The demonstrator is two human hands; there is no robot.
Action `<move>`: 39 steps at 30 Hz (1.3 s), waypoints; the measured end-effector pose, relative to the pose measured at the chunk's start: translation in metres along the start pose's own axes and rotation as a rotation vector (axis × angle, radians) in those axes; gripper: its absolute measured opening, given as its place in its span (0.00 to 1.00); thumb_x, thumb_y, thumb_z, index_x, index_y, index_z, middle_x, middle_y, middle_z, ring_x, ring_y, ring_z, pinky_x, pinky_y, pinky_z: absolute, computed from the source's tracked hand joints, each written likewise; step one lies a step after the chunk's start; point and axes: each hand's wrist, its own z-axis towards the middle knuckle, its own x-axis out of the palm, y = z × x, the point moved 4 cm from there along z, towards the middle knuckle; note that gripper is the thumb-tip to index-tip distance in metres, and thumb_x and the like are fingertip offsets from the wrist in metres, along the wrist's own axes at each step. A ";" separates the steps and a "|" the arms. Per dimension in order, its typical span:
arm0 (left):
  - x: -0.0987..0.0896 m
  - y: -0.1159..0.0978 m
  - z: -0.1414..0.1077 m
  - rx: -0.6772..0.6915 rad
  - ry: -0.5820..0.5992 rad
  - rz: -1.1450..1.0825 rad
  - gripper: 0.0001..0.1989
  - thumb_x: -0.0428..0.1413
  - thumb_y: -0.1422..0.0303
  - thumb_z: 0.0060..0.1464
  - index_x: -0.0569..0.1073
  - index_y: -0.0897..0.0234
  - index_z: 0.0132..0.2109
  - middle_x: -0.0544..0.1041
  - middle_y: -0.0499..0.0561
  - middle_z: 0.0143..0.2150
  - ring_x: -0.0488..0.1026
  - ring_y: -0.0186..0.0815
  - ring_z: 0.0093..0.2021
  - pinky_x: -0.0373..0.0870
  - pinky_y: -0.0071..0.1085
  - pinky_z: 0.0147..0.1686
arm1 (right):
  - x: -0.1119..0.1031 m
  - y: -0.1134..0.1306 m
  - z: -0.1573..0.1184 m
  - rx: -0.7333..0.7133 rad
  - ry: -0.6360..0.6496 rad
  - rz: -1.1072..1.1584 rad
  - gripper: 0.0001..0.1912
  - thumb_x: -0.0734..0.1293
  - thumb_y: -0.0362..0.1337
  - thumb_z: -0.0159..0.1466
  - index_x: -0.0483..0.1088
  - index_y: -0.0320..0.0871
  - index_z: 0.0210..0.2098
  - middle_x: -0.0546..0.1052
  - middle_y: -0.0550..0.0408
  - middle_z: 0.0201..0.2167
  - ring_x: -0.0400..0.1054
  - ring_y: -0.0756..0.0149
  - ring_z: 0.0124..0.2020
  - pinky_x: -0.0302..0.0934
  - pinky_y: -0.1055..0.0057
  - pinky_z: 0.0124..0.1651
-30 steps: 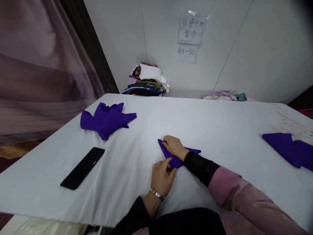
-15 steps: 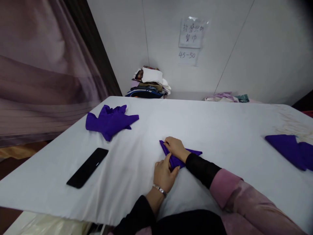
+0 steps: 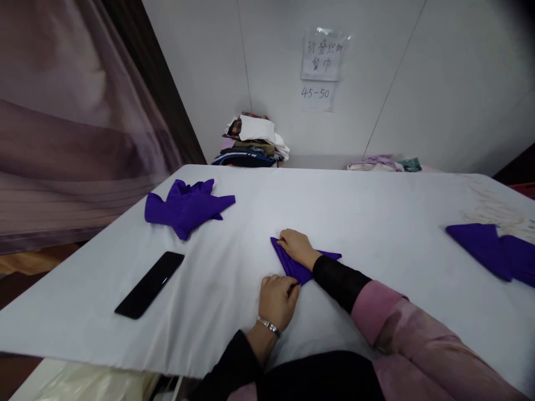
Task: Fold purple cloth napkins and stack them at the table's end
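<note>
While the right hand [image 3: 297,248] pinches the far edge of the purple cloth [image 3: 300,273] on the table [image 3: 376,211], the left hand [image 3: 276,302] pinches its near corner.
The left hand (spread wider earlier) now grips lower.

Pale panelled wall [image 3: 271,61] with thin seams, mauve curtain [image 3: 83,128] at left, white-covered table [image 3: 376,206], handwritten paper sign [image 3: 322,55]

The left wrist [image 3: 258,341] has 1 silver bracelet [image 3: 268,326] and a black sleeve [image 3: 234,362]. The right sleeve [image 3: 434,351] is blotchy pink, with a pink cuff [image 3: 376,309] and black cloth [image 3: 340,281] underneath.
</note>
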 end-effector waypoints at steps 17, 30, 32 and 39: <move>-0.021 0.037 0.052 -0.244 -0.032 0.023 0.06 0.53 0.64 0.51 0.72 0.60 0.31 0.74 0.46 0.29 0.69 0.34 0.33 0.58 0.28 0.31 | -0.011 -0.010 0.003 -0.011 -0.008 0.299 0.08 0.62 0.39 0.62 0.71 0.43 0.34 0.75 0.58 0.31 0.66 0.70 0.32 0.54 0.75 0.33; -0.019 0.035 0.052 -0.191 -0.028 0.118 0.09 0.50 0.63 0.54 0.71 0.60 0.30 0.74 0.47 0.30 0.68 0.35 0.33 0.56 0.30 0.31 | -0.042 -0.002 -0.053 -0.137 -0.233 0.162 0.09 0.62 0.42 0.63 0.68 0.42 0.34 0.71 0.51 0.35 0.62 0.63 0.39 0.54 0.67 0.44; -0.019 0.035 0.052 -0.189 -0.025 0.130 0.10 0.49 0.62 0.55 0.71 0.60 0.30 0.74 0.48 0.30 0.68 0.35 0.33 0.56 0.30 0.30 | -0.039 0.004 -0.056 -0.144 -0.204 0.092 0.12 0.63 0.44 0.63 0.67 0.42 0.31 0.71 0.52 0.32 0.62 0.63 0.37 0.53 0.67 0.42; -0.020 0.035 0.053 -0.201 -0.010 0.152 0.10 0.48 0.64 0.55 0.72 0.60 0.32 0.75 0.47 0.31 0.69 0.35 0.34 0.58 0.30 0.32 | -0.022 0.010 -0.049 -0.108 -0.026 -0.034 0.08 0.61 0.36 0.63 0.67 0.42 0.29 0.71 0.55 0.29 0.63 0.67 0.34 0.51 0.70 0.38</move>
